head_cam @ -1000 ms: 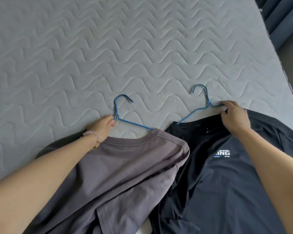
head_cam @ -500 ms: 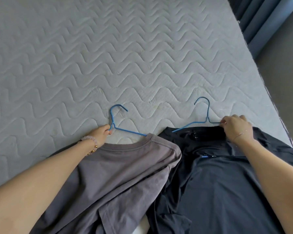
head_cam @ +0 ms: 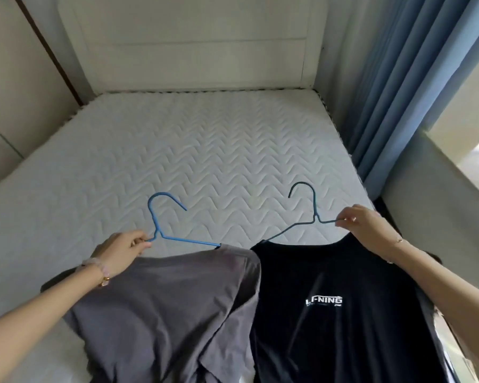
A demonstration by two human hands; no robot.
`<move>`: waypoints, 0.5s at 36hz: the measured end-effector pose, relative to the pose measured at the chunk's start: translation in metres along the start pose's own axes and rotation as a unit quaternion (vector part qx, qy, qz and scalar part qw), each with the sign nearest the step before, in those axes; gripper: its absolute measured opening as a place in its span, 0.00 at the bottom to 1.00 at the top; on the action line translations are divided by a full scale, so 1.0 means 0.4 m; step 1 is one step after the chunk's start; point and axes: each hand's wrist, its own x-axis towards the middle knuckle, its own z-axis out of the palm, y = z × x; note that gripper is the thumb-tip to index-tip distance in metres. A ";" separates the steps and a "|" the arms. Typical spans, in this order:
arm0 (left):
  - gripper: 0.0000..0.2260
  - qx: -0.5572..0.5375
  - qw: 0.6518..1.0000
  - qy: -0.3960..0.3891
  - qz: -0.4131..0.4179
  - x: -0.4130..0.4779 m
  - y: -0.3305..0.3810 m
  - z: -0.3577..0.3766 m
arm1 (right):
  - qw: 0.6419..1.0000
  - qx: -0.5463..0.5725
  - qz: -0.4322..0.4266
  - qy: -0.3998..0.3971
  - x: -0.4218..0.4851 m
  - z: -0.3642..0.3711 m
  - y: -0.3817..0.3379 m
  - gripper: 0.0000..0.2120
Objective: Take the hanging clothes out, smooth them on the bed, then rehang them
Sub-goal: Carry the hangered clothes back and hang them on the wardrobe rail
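left hand (head_cam: 122, 248) pinches the blue hanger (head_cam: 161, 230) of the grey shirt (head_cam: 166, 305) | right hand (head_cam: 367, 226) pinches the dark hanger (head_cam: 313, 214) of the black shirt (head_cam: 332, 313) | both shirts side by side over the white bed (head_cam: 205, 150), near its front edge

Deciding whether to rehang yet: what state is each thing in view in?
Left hand, pinching the light blue hanger near its neck.
Right hand, pinching the dark blue hanger near its neck.
Light blue hanger, in the grey shirt, hook free.
Dark blue hanger, in the black shirt, hook free.
Grey shirt, on its hanger, creased.
Black shirt, on its hanger, logo showing, mostly smooth.
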 end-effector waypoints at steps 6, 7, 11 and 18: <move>0.03 -0.013 0.996 0.088 0.018 -0.126 -0.015 -0.333 | 0.996 0.086 -0.038 0.005 -0.066 -0.191 -0.289 0.05; 0.04 -0.011 0.994 0.107 0.020 -0.152 -0.027 -0.387 | 0.993 0.108 -0.040 0.003 -0.080 -0.221 -0.340 0.05; 0.06 -0.035 0.982 0.182 0.026 -0.267 -0.099 -0.573 | 0.977 0.207 -0.051 -0.009 -0.147 -0.312 -0.530 0.06; 0.08 -0.035 0.955 0.296 -0.002 -0.551 -0.296 -0.809 | 0.928 0.356 -0.077 -0.078 -0.246 -0.350 -0.858 0.03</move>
